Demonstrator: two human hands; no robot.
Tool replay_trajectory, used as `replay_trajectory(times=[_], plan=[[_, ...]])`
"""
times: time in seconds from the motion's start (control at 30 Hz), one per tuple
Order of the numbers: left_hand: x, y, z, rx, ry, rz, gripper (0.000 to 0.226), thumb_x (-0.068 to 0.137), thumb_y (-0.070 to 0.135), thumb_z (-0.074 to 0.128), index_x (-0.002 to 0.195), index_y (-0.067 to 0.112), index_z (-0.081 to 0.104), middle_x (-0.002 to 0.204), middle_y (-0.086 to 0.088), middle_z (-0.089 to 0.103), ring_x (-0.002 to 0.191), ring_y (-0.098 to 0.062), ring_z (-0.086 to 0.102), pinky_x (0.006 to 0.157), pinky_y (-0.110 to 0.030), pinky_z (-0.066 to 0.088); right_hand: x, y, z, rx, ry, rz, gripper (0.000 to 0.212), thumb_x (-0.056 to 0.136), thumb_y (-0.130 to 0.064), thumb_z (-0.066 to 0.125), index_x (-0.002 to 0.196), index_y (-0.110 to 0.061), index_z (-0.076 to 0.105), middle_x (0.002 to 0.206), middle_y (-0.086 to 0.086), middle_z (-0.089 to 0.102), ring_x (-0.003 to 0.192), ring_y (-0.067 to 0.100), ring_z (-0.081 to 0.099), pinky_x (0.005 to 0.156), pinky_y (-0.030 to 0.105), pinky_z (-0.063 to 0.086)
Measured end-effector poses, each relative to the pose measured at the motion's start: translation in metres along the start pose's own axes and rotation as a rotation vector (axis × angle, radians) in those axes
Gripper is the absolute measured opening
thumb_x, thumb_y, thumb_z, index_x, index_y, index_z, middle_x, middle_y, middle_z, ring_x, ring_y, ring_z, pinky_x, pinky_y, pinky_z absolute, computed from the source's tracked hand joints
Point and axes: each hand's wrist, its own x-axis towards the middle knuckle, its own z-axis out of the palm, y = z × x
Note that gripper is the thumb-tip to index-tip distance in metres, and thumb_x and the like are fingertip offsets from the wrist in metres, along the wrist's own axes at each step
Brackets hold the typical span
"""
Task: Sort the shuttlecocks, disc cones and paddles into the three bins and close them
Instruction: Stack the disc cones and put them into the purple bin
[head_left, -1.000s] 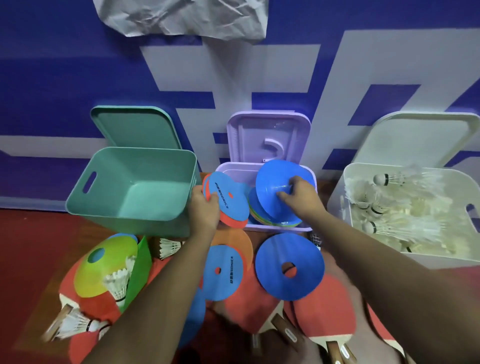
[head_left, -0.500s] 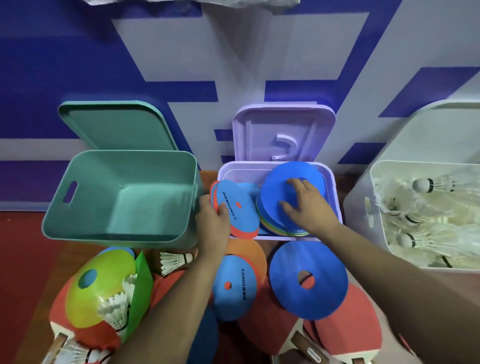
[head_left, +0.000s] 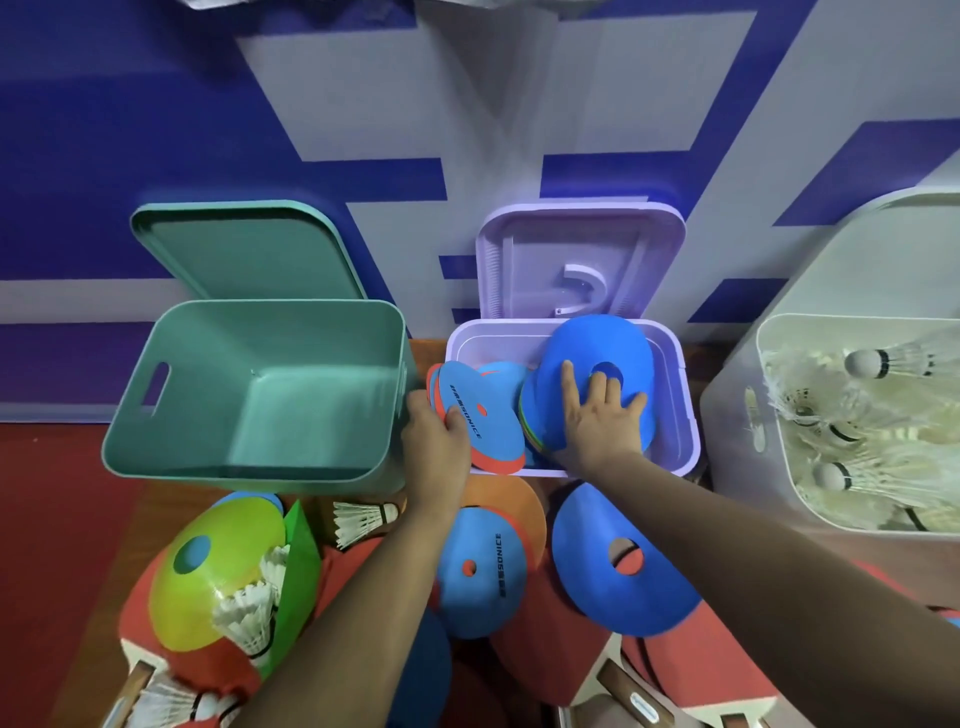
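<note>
**Cones going into the purple bin; paddles untouched**

Head view: three open bins stand along the wall, each lid tipped up behind it. The purple bin (head_left: 675, 415) in the middle takes the disc cones. The right hand (head_left: 602, 415) lies flat and spread on the blue top cone (head_left: 597, 343) of a stack inside it, pressing rather than gripping. The left hand (head_left: 436, 452) is closed on a small stack of blue and red cones (head_left: 480, 415), held tilted over the bin's left rim, partly inside.

The white bin (head_left: 737, 441) on the right already holds many shuttlecocks (head_left: 872, 364). The green bin (head_left: 249, 389) on the left is empty, so by my reading the paddles have not been started.

Much is left on the red surface (head_left: 62, 519) in front. A loose blue cone (head_left: 618, 561), a printed blue cone (head_left: 483, 566) on an orange one, and a yellow-green cone (head_left: 218, 577) lie over red paddles (head_left: 691, 670). A stray shuttlecock (head_left: 363, 519) lies just beside the green bin, and others rest on the yellow-green cone and at the lower left edge.

I judge the task perhaps half done: shuttlecocks mostly sorted, cones in progress, all paddles and all three lids remaining.
</note>
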Motion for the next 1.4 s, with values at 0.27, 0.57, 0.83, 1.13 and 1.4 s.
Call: replay_trajectory(times=[0.27,0.57,0.83,1.13,1.4], plan=[[0.0,0.007,0.003,0.007,0.009,0.023,0.016,0.093,0.014,0.052,0.104,0.004,0.049,0.098,-0.013,0.066,0.083,-0.03,0.06,0.065,-0.028,0.04,-0.013,0.024,-0.006,0.077,0.167,0.0,0.108,0.071,-0.068,0.056,0.153,-0.021,0.002,0.133,0.016,0.034,0.12,0.036,0.036,0.103,0.06,0.026],[0.012,0.023,0.02,-0.086,-0.089,-0.098,0.019,0.089,0.01,0.053,0.107,0.006,0.054,0.092,-0.005,0.059,0.091,-0.033,0.06,0.075,-0.03,0.046,-0.02,0.056,-0.023,0.341,0.35,-0.028,0.098,0.061,-0.056,0.056,0.148,-0.016,0.032,0.132,0.024,0.039,0.124,0.041,0.039,0.098,0.053,0.036],[0.0,0.024,0.006,0.086,0.023,0.145,0.02,0.093,0.009,0.05,0.112,0.002,0.051,0.106,-0.019,0.065,0.096,-0.036,0.06,0.072,-0.027,0.04,-0.027,0.031,-0.014,0.197,0.094,-0.274,0.086,0.078,-0.051,0.058,0.151,-0.022,0.023,0.142,0.024,0.029,0.138,0.04,0.022,0.115,0.06,0.01],[0.011,0.032,0.004,0.437,-0.024,0.203,0.018,0.092,0.004,0.043,0.11,-0.001,0.043,0.101,-0.028,0.063,0.093,-0.045,0.062,0.07,-0.046,0.047,-0.029,0.033,-0.049,0.086,0.134,-0.12,0.075,0.069,-0.056,0.027,0.134,-0.022,0.046,0.133,0.019,0.041,0.124,0.037,0.036,0.1,0.051,0.029],[0.021,0.025,0.014,0.268,-0.116,0.059,0.02,0.093,0.005,0.045,0.112,-0.002,0.046,0.109,-0.027,0.062,0.096,-0.044,0.06,0.067,-0.036,0.042,0.003,0.008,-0.002,0.119,-0.182,-0.028,0.118,0.072,-0.074,0.059,0.153,-0.018,-0.006,0.156,0.024,-0.004,0.146,0.042,-0.01,0.113,0.064,0.0]])
